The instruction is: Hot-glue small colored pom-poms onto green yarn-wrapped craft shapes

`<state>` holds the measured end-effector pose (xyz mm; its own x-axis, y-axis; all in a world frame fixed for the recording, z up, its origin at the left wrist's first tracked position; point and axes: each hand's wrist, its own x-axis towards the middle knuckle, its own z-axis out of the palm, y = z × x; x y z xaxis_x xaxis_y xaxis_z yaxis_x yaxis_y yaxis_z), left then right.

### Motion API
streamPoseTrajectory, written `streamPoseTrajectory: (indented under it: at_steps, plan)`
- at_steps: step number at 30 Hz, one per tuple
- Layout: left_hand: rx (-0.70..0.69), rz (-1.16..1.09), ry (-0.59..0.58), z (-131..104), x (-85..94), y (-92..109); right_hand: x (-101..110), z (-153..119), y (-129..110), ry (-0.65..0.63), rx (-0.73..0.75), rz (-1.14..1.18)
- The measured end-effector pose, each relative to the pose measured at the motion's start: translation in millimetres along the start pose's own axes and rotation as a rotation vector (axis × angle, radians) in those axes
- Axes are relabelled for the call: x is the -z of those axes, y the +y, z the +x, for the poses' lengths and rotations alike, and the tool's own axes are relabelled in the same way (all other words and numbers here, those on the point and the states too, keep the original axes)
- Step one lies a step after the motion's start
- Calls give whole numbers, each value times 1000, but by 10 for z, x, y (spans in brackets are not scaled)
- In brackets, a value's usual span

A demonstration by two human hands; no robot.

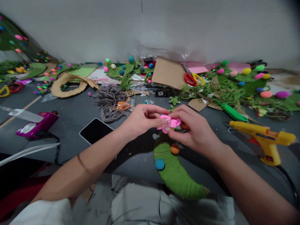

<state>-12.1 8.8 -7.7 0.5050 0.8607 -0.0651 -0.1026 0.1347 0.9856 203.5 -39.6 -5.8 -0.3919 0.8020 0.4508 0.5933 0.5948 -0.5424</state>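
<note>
Between my fingertips is a small pink flower-like piece (172, 122). My left hand (150, 118) pinches its left side, thumb on top, while my right hand (191, 126) grips its right side. Just below them, a curved form wrapped in green yarn (174, 175) lies across the table edge and hangs over it. An orange ball (175, 149) and a blue ball (159, 164) sit on that green curve. Its upper end is hidden under my hands. A small green star-shaped piece (174, 100) rests just beyond my fingers.
A yellow glue gun (264, 137) is at right, near a green comb-like tool (233, 112). At left are a purple glue gun (37, 125) and a phone (95, 130). Behind lie grey yarn (110, 100), a tan wrapped ring (67, 86), cardboard (168, 73) and red-and-yellow scissors (194, 79).
</note>
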Motion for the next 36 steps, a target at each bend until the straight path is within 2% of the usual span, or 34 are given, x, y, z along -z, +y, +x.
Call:
streamPoseTrajectory:
  at_steps: [5,10,12,14,16,18,20,24,29,36]
  plan:
    - [-54,25,9,23,-1,23,-18,12,43,30,98,-71]
    - [-164,115,79,80,174,86,-25,41,-14,263,159,-67]
    - [-182,149,133,112,306,108,9,34,-53,366,105,-8]
    - [-194,179,222,140,440,138,61,22,-70,488,-17,91]
    - [-175,203,285,158,547,176,110,18,-52,551,-148,233]
    - [-145,216,296,162,608,215,140,27,-1,503,-216,385]
    - [-131,218,289,156,621,243,150,43,63,389,-237,484]
    - [-127,178,272,129,546,268,151,60,114,262,-294,471]
    - [-137,128,194,83,386,265,101,52,-16,300,-159,230]
    - [-184,142,76,34,263,234,0,44,-28,376,-91,121]
